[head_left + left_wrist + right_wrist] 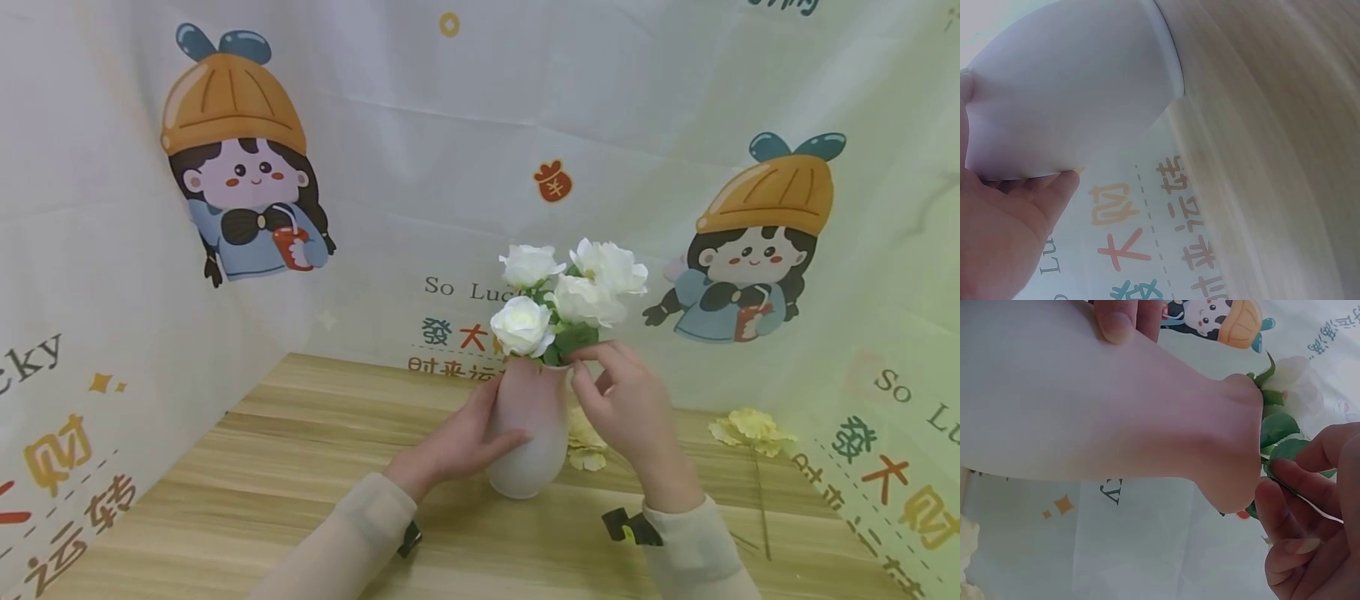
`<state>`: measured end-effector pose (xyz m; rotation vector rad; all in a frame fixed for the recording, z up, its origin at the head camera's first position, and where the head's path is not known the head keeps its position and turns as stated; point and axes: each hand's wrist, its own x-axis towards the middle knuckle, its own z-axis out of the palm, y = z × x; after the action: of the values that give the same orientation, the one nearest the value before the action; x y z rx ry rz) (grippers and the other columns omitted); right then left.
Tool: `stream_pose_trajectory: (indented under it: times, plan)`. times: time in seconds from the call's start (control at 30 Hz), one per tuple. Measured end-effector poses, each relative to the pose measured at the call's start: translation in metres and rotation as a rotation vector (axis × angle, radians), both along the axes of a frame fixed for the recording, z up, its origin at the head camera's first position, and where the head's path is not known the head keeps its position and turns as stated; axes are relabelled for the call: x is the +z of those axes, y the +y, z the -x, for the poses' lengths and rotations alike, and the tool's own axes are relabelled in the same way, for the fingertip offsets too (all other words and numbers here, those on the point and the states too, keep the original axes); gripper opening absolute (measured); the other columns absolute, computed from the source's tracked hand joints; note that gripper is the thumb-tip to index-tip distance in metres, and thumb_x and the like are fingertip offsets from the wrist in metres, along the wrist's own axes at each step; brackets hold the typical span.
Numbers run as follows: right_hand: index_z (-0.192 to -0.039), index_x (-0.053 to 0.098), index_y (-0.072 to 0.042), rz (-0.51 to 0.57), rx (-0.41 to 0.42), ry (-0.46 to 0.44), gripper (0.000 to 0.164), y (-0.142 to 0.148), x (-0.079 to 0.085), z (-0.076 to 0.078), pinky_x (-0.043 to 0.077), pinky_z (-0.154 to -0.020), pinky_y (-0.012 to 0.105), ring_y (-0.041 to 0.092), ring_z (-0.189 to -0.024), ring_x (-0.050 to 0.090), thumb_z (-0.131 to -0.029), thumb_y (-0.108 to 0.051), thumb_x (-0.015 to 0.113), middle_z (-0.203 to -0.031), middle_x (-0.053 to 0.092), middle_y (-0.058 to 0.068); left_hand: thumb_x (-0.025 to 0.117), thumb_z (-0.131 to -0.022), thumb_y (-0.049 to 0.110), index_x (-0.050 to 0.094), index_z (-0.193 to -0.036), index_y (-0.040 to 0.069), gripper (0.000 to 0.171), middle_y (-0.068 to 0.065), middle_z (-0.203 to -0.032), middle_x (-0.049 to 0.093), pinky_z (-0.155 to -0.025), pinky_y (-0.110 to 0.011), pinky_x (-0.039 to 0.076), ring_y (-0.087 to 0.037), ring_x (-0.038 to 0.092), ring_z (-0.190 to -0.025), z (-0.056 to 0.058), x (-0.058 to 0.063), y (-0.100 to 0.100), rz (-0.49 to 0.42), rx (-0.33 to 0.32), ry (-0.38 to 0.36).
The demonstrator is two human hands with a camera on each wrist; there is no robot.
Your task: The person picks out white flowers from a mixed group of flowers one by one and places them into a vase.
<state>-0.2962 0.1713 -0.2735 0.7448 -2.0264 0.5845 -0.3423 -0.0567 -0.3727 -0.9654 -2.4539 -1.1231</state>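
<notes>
My left hand [468, 437] grips the side of a pink-and-white vase [528, 450], its thumb across the front. Seen from the left wrist, the fingers curl around the smooth wall of the vase [1079, 94], which stands upright on the table. Several white artificial roses [522, 325] with green leaves rise from its mouth. Right at the rim, the thumb and fingers of my right hand [626, 404] pinch a thin green stem with leaves [1286, 449]. Part of that stem is hidden behind the fingers.
A yellow flower [753, 429] with a long thin stem lies on the wooden table [247, 467] to the right. Another yellow flower [585, 446] lies partly hidden behind the vase. A printed cloth backdrop [420, 167] surrounds the table at the back and sides.
</notes>
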Motion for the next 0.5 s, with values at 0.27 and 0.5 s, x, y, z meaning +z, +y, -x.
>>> stream_pose_trajectory:
  times: [0.27, 0.5]
  plan:
    - [-0.096, 0.072, -0.005, 0.002, 0.056, 0.034, 0.02, 0.003, -0.001, 0.001, 0.049, -0.05, 0.033, 0.011, -0.066, 0.055, -0.091, -0.019, 0.059, -0.087, 0.063, 0.0, 0.064, -0.094, 0.052, 0.009, -0.156, 0.001, 0.096, -0.017, -0.15, 0.031, -0.108, -0.041, 0.037, -0.019, 0.038, -0.128, -0.001, 0.001, 0.001, 0.007, 0.001, 0.004]
    - [-0.111, 0.068, 0.001, 0.042, 0.101, 0.114, 0.036, 0.009, -0.017, 0.003, 0.049, -0.06, 0.039, 0.021, -0.079, 0.056, -0.093, -0.027, 0.056, -0.104, 0.064, 0.011, 0.065, -0.094, 0.051, 0.009, -0.156, 0.0, 0.098, -0.018, -0.153, 0.026, -0.11, -0.041, 0.033, -0.021, 0.033, -0.132, -0.004, 0.0, -0.007, 0.022, 0.002, -0.031]
